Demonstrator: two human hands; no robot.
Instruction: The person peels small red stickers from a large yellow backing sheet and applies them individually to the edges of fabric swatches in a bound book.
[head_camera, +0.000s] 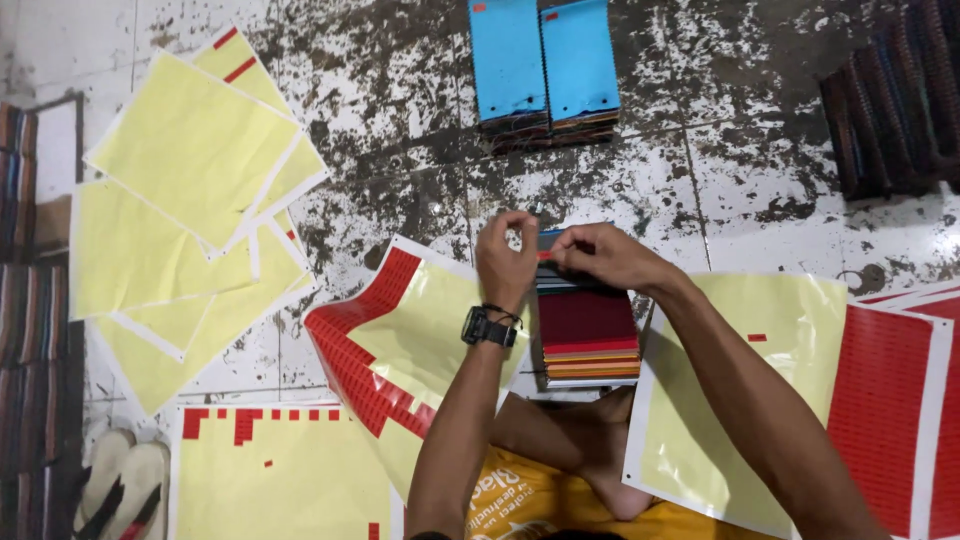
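Both my left hand (505, 258) and right hand (600, 255) pinch a small red sticker (545, 255) over the stack of coloured fabric swatches (588, 335), fingers clenched so it lands squarely.

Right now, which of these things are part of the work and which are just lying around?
In use:
left hand
right hand
fabric swatch stack
red sticker sheet

Lying about:
peeled yellow backing sheets
blue-covered swatch stacks
sandals

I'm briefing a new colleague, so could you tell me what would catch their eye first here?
Both hands, left hand and right hand, meet at the top of a stack of coloured swatches at centre. Yellow sticker sheets fan out upper left, and two blue-topped stacks lie at the top.
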